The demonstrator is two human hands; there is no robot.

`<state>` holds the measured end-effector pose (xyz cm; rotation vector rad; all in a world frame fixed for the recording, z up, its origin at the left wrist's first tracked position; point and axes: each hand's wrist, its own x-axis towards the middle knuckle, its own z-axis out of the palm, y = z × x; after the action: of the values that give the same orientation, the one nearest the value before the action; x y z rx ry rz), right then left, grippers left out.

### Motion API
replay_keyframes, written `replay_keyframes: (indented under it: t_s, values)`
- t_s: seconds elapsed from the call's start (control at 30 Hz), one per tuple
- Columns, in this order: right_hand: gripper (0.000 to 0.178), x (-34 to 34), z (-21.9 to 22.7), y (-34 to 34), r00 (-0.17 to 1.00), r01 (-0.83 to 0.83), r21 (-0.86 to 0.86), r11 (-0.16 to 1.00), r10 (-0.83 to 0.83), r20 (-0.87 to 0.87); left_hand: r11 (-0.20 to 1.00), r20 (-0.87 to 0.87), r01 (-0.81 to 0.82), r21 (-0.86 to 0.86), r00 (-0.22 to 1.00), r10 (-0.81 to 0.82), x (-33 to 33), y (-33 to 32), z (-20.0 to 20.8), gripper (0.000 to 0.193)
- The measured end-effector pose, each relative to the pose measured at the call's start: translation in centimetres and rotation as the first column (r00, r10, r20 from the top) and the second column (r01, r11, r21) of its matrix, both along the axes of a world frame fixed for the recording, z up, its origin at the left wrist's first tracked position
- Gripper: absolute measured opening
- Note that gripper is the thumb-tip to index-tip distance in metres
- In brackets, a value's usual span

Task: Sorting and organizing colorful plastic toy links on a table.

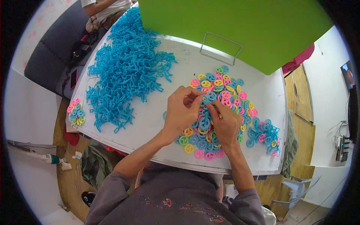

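Note:
My left hand (182, 111) and my right hand (227, 122) come together over a heap of small plastic wheels (209, 155) in blue, pink, yellow and green. Both hands are closed, thumb against fingers. Between their fingertips is a blue plastic wheel (211, 97); my fingers partly cover it, and whether a second piece is joined to it is hidden. To the left spreads a large pile of blue forked plastic pieces (125, 60). A smaller cluster at the right edge holds blue pieces with wheels on them (264, 135).
All this lies on a white table (150, 140). A tall green panel (232, 26) with a wire handle (221, 48) stands along the far side. A few wheels (76, 112) sit at the left corner. Another person (107, 9) is at the far left, beside a dark sofa (52, 60).

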<state>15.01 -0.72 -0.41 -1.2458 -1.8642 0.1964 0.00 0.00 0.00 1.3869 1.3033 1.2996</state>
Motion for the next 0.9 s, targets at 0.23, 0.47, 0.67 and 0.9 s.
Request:
replay_keyframes:
  t_s: [0.23,0.47,0.67,0.9]
  values:
    - [0.011,-0.1,-0.3,0.0,1.0,0.022,0.016,1.0,-0.022,-0.013,1.0,0.018,0.012,-0.006,1.0,-0.012,0.3,0.3,-0.5,0.009]
    - [0.01,0.0,-0.4,-0.2,1.0,-0.017,0.045,0.999,0.016,0.025,1.0,-0.039,-0.001,0.027,0.999,0.002,0.2,-0.4,0.3,0.009]
    - [0.01,-0.2,-0.6,-0.4,0.998,-0.003,0.017,1.0,0.002,0.057,0.993,-0.291,0.004,0.116,0.956,0.03,0.1,-0.6,0.9,0.009]
    - [0.013,-1.1,0.1,-0.7,0.998,0.035,-0.002,0.999,-0.035,-0.042,0.995,-0.115,-0.046,0.086,0.992,0.055,0.0,-0.3,1.1,0.011]
